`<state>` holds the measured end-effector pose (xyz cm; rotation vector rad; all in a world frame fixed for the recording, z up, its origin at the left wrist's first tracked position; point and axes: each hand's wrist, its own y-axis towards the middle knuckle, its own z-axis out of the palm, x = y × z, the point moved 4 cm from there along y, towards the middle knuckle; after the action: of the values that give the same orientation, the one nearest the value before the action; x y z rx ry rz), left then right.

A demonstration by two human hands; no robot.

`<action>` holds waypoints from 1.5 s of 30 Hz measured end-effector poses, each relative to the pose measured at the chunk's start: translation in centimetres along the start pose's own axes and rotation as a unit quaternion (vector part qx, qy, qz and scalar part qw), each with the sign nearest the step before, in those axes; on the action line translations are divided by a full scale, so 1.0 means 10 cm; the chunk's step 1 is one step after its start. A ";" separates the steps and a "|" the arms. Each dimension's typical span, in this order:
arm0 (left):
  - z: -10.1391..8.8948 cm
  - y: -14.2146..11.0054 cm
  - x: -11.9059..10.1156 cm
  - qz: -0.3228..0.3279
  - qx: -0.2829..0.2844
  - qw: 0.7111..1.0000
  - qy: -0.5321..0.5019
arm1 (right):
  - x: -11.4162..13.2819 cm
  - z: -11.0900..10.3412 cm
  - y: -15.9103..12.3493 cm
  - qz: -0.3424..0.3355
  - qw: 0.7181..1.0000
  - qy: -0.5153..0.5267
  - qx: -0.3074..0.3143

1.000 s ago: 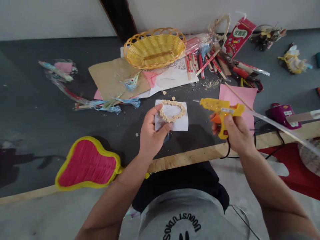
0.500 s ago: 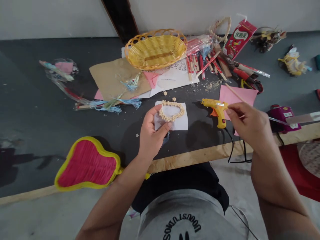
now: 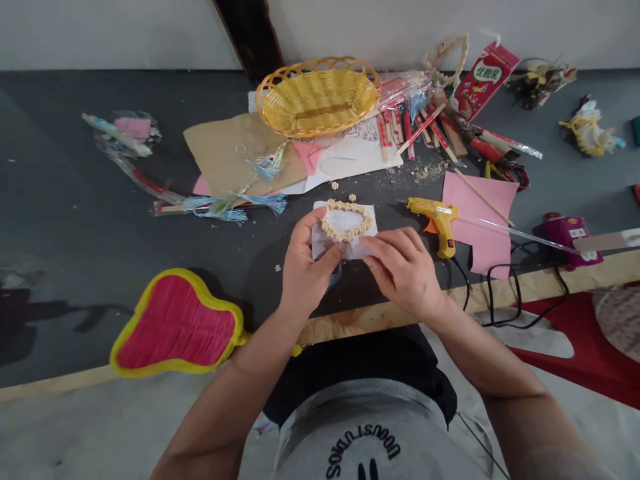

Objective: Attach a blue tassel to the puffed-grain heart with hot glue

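Looks matt and bumpy on the beaded ring [image 3: 345, 236] by the fingers [image 3: 312, 217], smooth and papery on the sheet [image 3: 345, 219] beneath it, plastic on the glue gun [image 3: 434, 209] to their right, and glossy, woven on the basket [image 3: 320, 99] beyond.

Dark grey tabletop [image 3: 250, 253], wooden edge [image 3: 350, 320]
On my feed it carries a glue gun [image 3: 441, 217], pink sheet [image 3: 483, 245], two bead clusters [image 3: 335, 186], a red-yellow fan [image 3: 175, 323].
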<state>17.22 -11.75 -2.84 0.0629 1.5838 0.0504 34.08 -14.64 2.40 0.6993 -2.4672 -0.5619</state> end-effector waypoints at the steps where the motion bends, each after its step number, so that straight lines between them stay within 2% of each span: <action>1: 0.01 0.00 -0.01 -0.010 0.001 1.000 -0.010 | -0.03 -0.01 0.02 0.005 1.000 0.005 -0.007; 3: 0.02 0.00 -0.02 -0.023 0.010 0.999 -0.032 | -0.08 -0.02 0.07 0.013 1.000 0.019 -0.009; 9: 0.04 0.00 -0.03 -0.018 0.026 0.999 -0.033 | -0.19 0.05 0.16 0.047 0.996 0.053 0.045; 16: 0.05 -0.01 -0.04 -0.029 0.044 0.998 -0.032 | -0.22 0.07 0.17 0.058 0.995 0.070 0.044; 21: 0.04 -0.01 -0.03 -0.015 0.040 0.999 -0.019 | -0.24 0.10 0.17 0.061 0.994 0.079 0.051; 25: 0.05 -0.01 -0.03 -0.016 0.046 0.998 -0.028 | -0.25 0.11 0.17 0.061 0.993 0.085 0.047; 34: 0.10 -0.02 -0.02 -0.065 0.063 0.993 -0.076 | -0.27 0.13 0.14 0.057 0.995 0.080 0.017; 40: 0.08 -0.01 0.02 -0.065 0.055 0.994 -0.070 | -0.30 0.16 0.13 0.076 0.987 0.137 0.019; 45: 0.09 -0.02 0.02 -0.068 0.071 0.993 -0.067 | -0.33 0.14 0.12 0.080 0.981 0.175 -0.006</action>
<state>18.13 -11.97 -3.03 0.0671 1.4526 -0.1705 35.33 -11.47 0.70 0.5358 -2.1650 -0.3570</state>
